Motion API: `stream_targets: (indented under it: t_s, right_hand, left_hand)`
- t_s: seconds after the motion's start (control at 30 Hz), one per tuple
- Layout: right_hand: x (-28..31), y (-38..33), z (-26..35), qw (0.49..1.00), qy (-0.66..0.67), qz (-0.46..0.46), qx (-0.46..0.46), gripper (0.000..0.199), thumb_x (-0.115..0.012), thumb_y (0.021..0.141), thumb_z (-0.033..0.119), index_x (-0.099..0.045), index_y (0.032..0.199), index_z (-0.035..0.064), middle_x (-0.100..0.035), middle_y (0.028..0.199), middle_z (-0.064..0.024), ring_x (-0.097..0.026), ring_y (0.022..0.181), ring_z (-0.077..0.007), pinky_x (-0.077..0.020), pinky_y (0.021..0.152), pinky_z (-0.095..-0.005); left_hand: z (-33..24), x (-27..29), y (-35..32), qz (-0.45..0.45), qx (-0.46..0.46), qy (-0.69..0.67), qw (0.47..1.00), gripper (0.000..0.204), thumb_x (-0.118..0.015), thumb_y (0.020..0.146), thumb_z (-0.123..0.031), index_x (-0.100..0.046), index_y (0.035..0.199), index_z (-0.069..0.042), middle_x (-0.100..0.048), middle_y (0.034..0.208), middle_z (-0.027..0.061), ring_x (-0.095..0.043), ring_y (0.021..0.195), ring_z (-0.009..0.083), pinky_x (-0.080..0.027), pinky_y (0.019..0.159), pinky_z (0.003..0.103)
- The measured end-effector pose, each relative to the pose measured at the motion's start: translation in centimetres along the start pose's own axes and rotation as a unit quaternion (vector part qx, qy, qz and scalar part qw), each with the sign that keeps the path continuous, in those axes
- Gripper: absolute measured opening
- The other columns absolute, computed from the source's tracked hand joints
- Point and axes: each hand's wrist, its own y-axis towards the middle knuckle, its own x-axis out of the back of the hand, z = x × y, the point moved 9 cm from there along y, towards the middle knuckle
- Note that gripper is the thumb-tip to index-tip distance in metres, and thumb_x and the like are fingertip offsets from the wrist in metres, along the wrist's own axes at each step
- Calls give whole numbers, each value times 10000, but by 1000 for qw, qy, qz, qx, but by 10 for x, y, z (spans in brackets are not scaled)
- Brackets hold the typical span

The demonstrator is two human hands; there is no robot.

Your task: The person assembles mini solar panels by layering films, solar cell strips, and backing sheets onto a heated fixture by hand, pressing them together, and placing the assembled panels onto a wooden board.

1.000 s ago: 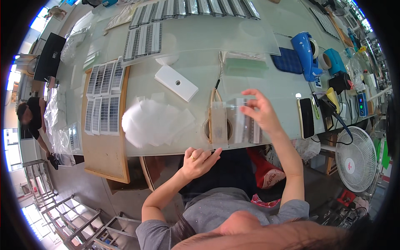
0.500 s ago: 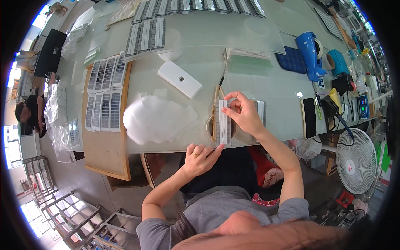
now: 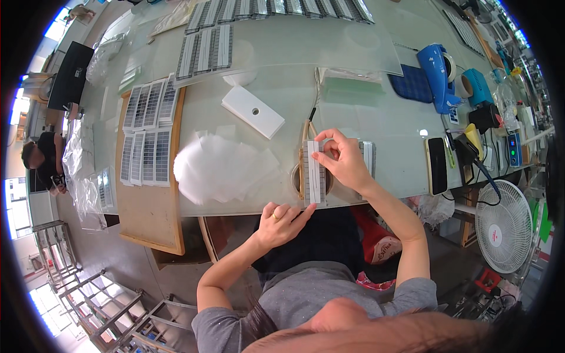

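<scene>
A narrow grey panel (image 3: 307, 176) with a white lengthwise strip (image 3: 315, 182) lies near the table's front edge, over a round dark object that it mostly hides. At its upper end my right hand (image 3: 344, 163) is closed, thumb and forefinger pinching at the white strip. My left hand (image 3: 281, 226) rests against the table edge, fingers stretched out and the forefinger's tip touching the panel's lower end. A similar panel (image 3: 368, 156) lies to the right, partly behind my right hand. Thin wooden sticks (image 3: 307, 129) and a dark-tipped tool (image 3: 312, 114) are just beyond the panel.
Thin white sheets (image 3: 218, 170) lie left of my hands, with a white block (image 3: 253, 112) behind. A wooden board (image 3: 150, 206) carries several gridded pieces; finished-looking panels (image 3: 203, 53) line the back. To the right are a phone (image 3: 436, 166), a blue tape dispenser (image 3: 434, 76) and a fan (image 3: 500, 226).
Both hands hold almost the same pose; my right fingertips have shifted very slightly left at the strip. The person at the far left has moved a little.
</scene>
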Motion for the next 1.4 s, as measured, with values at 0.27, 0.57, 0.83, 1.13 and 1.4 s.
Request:
stream_targets:
  t_s: [0.27,0.57,0.83,1.13,1.4]
  right_hand:
    - [3,-2,-2,993,-108,-28,36,301,-809,803,237,-636,1029,138,-573,911,24,-514,769,-112,-320,860,-326]
    - [4,0,-14,994,-102,-37,22,321,-834,773,294,-660,1003,152,-554,965,24,-522,849,-129,-297,888,-336]
    - [5,2,-11,993,-108,-40,30,295,-832,773,317,-673,976,172,-551,966,36,-515,819,-125,-285,885,-342]
    - [8,2,-13,992,-116,-46,37,265,-825,778,325,-680,944,177,-546,962,26,-508,816,-127,-279,876,-338]
    - [5,3,-3,983,-157,-55,74,262,-824,780,304,-667,949,179,-542,973,26,-506,806,-137,-274,858,-340]
  left_hand:
    - [0,-1,-3,-5,-2,0,1000,498,-742,717,-197,-717,1213,-229,-499,922,-64,-446,853,106,-344,770,287]
    - [1,-3,-5,3,-1,-1,1000,494,-739,721,-195,-719,1213,-233,-511,941,-66,-451,867,104,-346,789,284]
    - [2,-2,-4,0,14,-12,1000,509,-761,698,-186,-721,1201,-247,-514,946,-66,-461,850,110,-347,781,299]
    - [3,-6,-4,4,33,-34,999,534,-788,674,-188,-718,1198,-267,-519,948,-69,-472,832,112,-350,779,319]
    - [8,0,-4,-16,32,-79,996,564,-802,646,-185,-716,1199,-265,-524,966,-64,-489,849,130,-356,783,341]
